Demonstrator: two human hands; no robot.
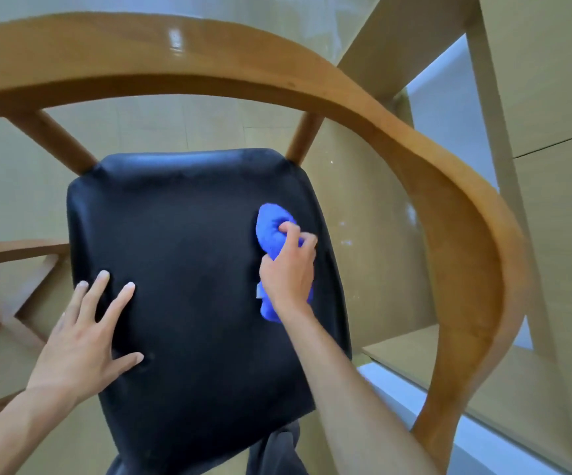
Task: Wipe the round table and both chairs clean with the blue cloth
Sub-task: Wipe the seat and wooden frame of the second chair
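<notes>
Wiping under way: right hand (286,269) grips bunched cloth (272,231) on seat (188,262) right side; left hand (86,334) spread flat on seat left. Frame (449,186) seemingly remains; bench unseen.

Glossy wooden chair frame (363,97), matt leathery seat (192,269).

The black seat cushion (188,269) is lying open across its middle and far edge, leaving room to sweep there. The curved wooden backrest rail (415,159) is arching over the far and right sides, hemming in reach from above. The left hand (86,341) is pressing flat on the near-left corner, and the right hand (288,269), bunching the blue cloth (271,224), is taking up the right edge.
</notes>
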